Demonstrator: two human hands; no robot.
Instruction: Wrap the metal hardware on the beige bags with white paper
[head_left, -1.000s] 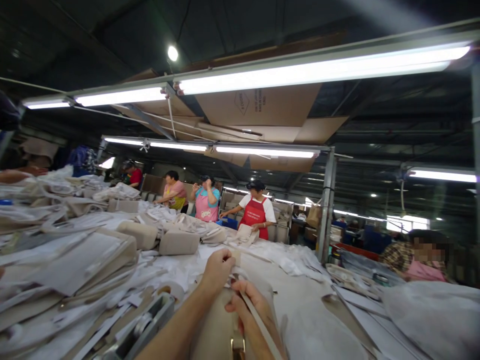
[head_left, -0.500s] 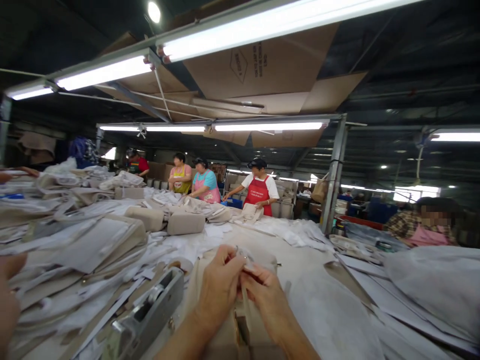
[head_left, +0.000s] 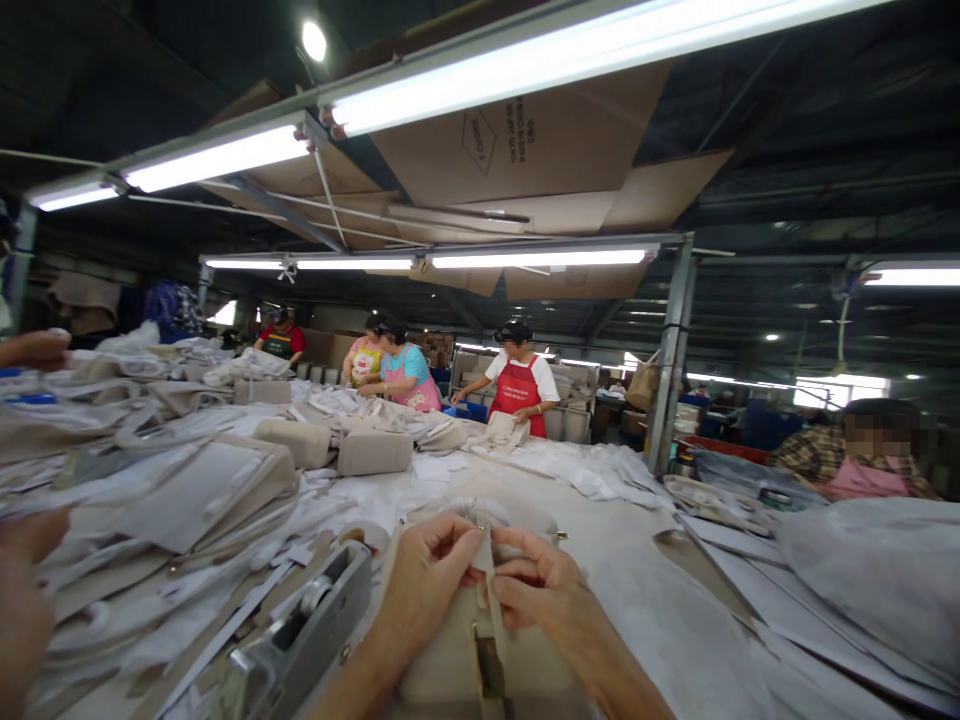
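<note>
both hands pinching a narrow strap over a beige bag

beige bag (head_left: pixel 431 675) is bottom ctr of view, right in front of the person, below both hands, on the near part of the tabletop (head_left: pixel 600 515). narrow beige strap (head_left: pixel 488 555) runs up the bag's middle, its upper part btwn the fingers

l hand (head_left: pixel 429 568): grip closed, thumb + index tips pinching the upper part of the strap, wrist over the bag's l side. r hand (head_left: pixel 541 582): grip also closed, thumb + index on the strap just beside the l fingertips, other fingers curled. hands v. close together; can't tell if the tips touch each other

gold-coloured metal fitting (head_left: pixel 490 668) on the bag below the hands, in line w/ the strap. small metal knob (head_left: pixel 562 536) by the bag's upper r edge

to the l: grey metal device (head_left: pixel 311 615) w/ a roller, tilted, near the l forearm. beyond it a big heap of beige pieces (head_left: pixel 202 490) + white sheets, incl. 2 boxy beige items (head_left: pixel 375 454) next to ea. other. clear plastic (head_left: pixel 881 570) bunched at far r

co-worker in a red apron (head_left: pixel 517 388) stands across the tabletop, another person's hand (head_left: pixel 30 575) at the l edge, blurred
</note>
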